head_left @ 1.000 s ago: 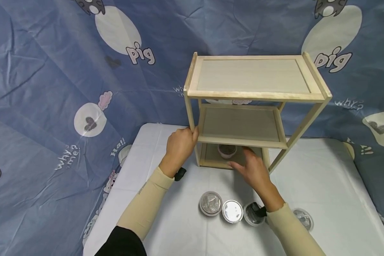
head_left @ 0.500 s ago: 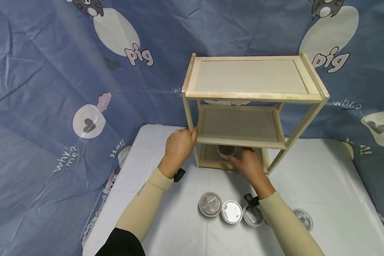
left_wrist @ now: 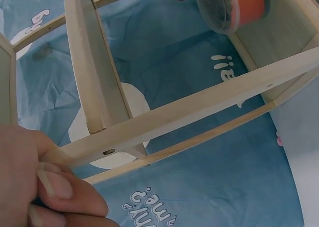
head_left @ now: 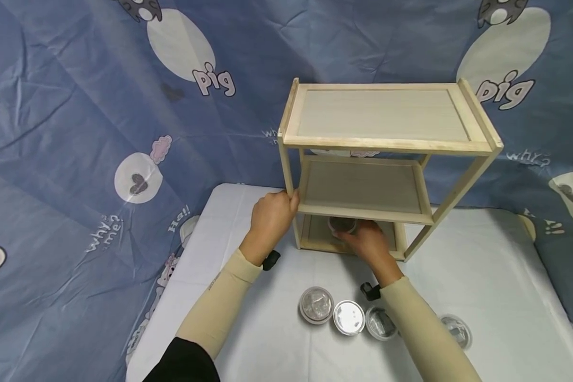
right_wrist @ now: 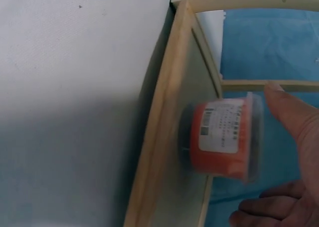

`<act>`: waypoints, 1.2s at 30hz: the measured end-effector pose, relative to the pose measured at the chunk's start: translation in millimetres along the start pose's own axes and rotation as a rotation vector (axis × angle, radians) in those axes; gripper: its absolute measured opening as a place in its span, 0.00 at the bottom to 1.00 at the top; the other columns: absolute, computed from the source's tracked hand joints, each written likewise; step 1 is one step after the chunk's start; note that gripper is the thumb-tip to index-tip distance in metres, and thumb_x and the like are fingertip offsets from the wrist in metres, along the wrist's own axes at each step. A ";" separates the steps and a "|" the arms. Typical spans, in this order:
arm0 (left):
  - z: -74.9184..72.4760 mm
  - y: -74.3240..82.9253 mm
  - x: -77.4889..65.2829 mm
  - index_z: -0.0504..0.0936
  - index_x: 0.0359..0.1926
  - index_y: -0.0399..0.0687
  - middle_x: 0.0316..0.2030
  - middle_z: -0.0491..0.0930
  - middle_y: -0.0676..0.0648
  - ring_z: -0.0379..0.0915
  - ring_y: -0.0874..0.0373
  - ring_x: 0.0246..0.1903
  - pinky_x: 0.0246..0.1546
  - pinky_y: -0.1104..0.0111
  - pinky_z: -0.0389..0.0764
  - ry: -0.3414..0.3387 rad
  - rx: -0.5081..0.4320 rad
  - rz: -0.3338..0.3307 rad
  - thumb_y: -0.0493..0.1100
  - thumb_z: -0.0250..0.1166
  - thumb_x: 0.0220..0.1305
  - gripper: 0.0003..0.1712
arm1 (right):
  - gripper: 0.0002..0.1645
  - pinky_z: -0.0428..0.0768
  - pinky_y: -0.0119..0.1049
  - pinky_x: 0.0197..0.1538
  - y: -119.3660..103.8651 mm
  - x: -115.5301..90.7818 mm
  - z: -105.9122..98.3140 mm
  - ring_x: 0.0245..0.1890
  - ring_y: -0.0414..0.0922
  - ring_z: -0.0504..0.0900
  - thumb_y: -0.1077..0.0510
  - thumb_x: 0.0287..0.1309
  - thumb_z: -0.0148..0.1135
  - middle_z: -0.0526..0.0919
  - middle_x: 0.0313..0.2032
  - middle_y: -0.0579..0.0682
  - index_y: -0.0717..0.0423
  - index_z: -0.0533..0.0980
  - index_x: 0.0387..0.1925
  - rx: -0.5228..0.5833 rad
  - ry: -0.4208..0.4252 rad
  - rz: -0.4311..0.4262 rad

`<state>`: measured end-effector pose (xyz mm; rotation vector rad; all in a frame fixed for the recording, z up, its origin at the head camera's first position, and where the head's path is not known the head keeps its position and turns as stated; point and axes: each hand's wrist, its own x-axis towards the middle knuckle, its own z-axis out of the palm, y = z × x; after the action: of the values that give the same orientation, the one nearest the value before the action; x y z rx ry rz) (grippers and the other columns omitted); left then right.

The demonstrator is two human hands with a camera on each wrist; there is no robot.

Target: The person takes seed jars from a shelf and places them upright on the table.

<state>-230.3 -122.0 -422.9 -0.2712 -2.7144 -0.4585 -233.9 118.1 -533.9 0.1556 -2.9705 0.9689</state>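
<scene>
My left hand (head_left: 273, 215) grips the front left post of a wooden three-tier shelf rack (head_left: 382, 114); in the left wrist view its curled fingers (left_wrist: 75, 194) show beside the post. Reaching under the middle tier, my right hand (head_left: 371, 244) is at a small clear-lidded tub (head_left: 342, 225) standing on the bottom tier. The right wrist view shows the tub (right_wrist: 222, 137) with orange contents and a white label. There the thumb (right_wrist: 286, 105) is spread beside the lid, and the other fingers (right_wrist: 271, 207) sit apart from the tub.
Several lidded tubs stand on the white cloth in front of the rack, including a left one (head_left: 317, 305), a white-topped one (head_left: 349, 318) and one near the right forearm (head_left: 381, 322). Another tub (head_left: 456, 331) lies farther right. Blue printed fabric (head_left: 210, 138) hangs behind.
My right hand has moved further in under the middle tier, up to the tub, its thumb coming close to it. My left hand has kept its grip on the post.
</scene>
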 end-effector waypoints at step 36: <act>-1.5 0.3 -0.2 0.66 0.08 0.52 0.07 0.65 0.51 0.63 0.56 0.07 0.06 0.63 0.63 -0.022 -0.010 -0.021 0.55 0.43 0.74 0.34 | 0.56 0.72 0.58 0.52 2.0 16.3 21.6 0.57 0.63 0.72 0.27 0.51 0.61 0.70 0.60 0.66 0.63 0.62 0.67 0.012 -0.137 0.158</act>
<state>-229.6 -122.2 -421.6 -0.2516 -2.7391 -0.4775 -250.0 105.5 -551.8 -0.0134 -3.1430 1.0322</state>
